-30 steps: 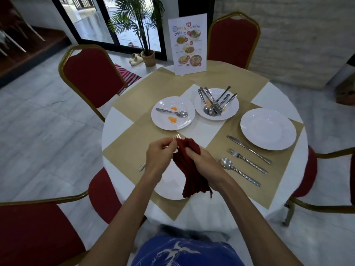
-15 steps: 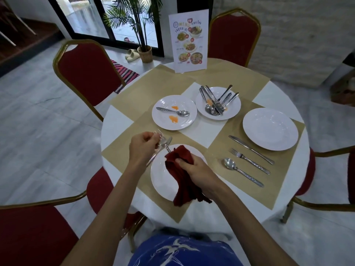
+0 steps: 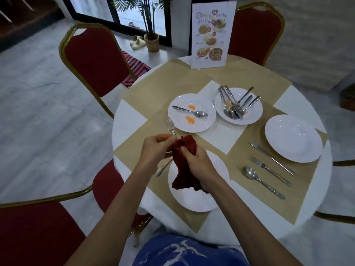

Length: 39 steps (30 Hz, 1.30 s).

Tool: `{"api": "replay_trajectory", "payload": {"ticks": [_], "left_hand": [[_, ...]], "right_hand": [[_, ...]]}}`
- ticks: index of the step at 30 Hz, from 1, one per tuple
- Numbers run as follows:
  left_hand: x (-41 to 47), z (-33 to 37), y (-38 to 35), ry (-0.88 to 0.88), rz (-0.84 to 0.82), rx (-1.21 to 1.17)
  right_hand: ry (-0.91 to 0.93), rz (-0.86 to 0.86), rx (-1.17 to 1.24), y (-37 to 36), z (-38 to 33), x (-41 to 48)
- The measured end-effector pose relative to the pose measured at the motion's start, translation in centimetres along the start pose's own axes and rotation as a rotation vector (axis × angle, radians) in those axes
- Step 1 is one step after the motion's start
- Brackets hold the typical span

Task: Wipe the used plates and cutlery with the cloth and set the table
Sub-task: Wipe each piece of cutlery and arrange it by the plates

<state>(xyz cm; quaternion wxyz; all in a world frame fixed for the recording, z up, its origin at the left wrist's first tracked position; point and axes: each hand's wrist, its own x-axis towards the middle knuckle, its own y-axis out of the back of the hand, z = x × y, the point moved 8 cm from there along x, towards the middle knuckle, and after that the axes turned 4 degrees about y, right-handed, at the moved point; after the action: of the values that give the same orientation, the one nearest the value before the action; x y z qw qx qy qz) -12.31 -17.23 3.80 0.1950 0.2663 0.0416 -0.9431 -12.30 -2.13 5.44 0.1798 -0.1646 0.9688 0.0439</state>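
One fork (image 3: 169,127), its middle wrapped in a red cloth (image 3: 181,169).
Left hand (image 3: 154,148) pinches the fork; right hand (image 3: 200,165) clutches the cloth around it, above the six-o'clock plate (image 3: 192,201).

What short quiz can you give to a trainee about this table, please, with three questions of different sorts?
1. Multiple choice: which hand grips the red cloth? A left, B right, C neither.
2. True or false: the stained plate with orange smears holds exactly one spoon.
3. Fill in: at the place setting on the right, the piece that lies nearest to the clean plate is a ____.

Key
1. B: the right hand grips it, while the left hand holds a fork.
2. True.
3. knife.
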Motion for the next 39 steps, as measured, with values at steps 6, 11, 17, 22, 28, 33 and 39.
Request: {"api": "replay_trajectory", "payload": {"ticks": [6,11,17,22,28,33,39], "left_hand": [[3.6,-0.9,4.1,0.077,-0.032,-0.113],[8.5,-1.7,8.0,0.063,0.039,0.043],[13.0,-6.3,6.9,0.053,-0.110,0.630],[14.8,-6.9,5.8,-0.083,-0.125,0.906],[15.3,-6.4,5.0,-0.195,-0.166,0.963],[15.2,-6.8,5.1,-0.282,-0.171,1.013],[14.7,-6.7,5.0,-0.319,-0.153,0.967]], "right_hand": [[-0.111,-0.179,-0.088,-4.2,0.7,1.8],[-0.271,-0.159,-0.258,-3.3,4.0,2.8],[-0.309,0.006,-0.205,-1.0,4.6,3.8],[-0.322,0.087,-0.200,0.8,4.9,3.9],[-0.295,0.138,-0.128,1.4,4.9,4.6],[-0.305,0.153,-0.084,1.2,5.2,4.7],[-0.278,0.168,0.029,0.8,4.5,5.3]]}}
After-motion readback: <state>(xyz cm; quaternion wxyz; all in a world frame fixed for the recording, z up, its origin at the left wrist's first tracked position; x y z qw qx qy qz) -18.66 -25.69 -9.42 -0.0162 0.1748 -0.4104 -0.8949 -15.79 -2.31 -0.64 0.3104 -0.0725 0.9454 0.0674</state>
